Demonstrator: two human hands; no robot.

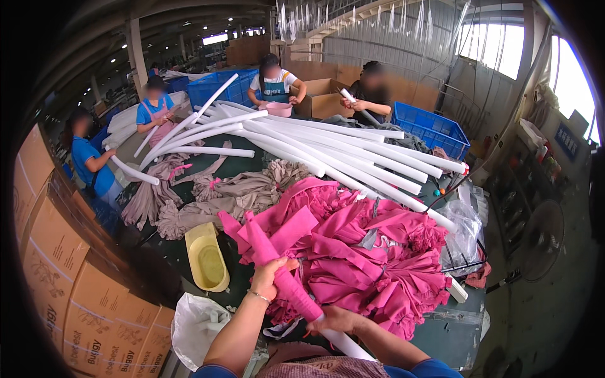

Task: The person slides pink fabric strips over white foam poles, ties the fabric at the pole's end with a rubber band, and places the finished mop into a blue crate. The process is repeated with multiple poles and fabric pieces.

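A pink fabric sleeve (295, 297) covers the upper part of a white foam tube (345, 345), which slants across in front of me. My left hand (275, 278) is wrapped round the sleeve about its middle. Lower down, where the sleeve ends and bare white tube shows, my right hand (333, 320) grips the tube; its fingertips are partly hidden. Just beyond my hands lies a big heap of pink fabric sleeves (378, 252). Past it, many long white foam tubes (353, 154) are piled across the table.
Grey-beige fabric pieces (220, 201) lie left of the heap, near a yellow plastic tub (208, 258). A white plastic bag (198, 327) sits near my left forearm. Cardboard boxes (75, 277) stack at left. Several people work around the table (450, 327), with blue crates (432, 129) behind.
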